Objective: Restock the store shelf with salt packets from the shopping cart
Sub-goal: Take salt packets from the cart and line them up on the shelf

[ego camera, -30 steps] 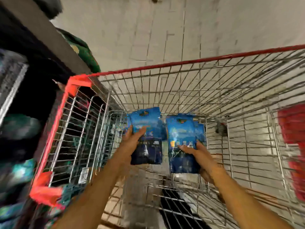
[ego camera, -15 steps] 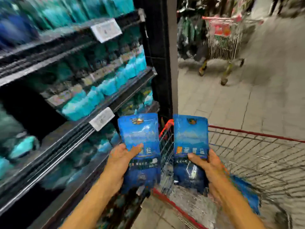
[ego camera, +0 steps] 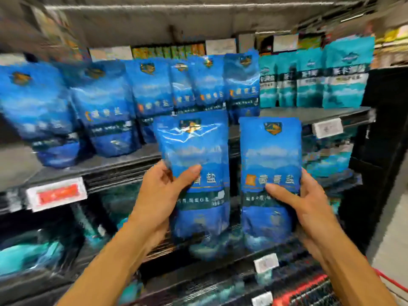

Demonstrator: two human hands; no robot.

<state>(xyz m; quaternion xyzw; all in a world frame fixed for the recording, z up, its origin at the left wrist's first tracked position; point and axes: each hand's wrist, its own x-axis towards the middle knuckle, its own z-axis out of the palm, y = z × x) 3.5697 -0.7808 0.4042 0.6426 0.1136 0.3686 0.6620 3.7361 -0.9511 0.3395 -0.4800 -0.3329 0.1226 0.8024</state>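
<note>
Head view: the gaze has swung from the cart to face the shelf (ego camera: 309, 117), where the left hand (ego camera: 159, 195) and right hand (ego camera: 309, 204) each clamp fingers and thumb round an upright blue salt packet (ego camera: 194, 155) (ego camera: 270, 155), so placing beside the stocked packets (ego camera: 103, 107) looks next.

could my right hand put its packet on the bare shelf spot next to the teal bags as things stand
Probably yes. The right hand holds its blue packet just below that bare stretch of shelf, and nothing stands between them.
</note>
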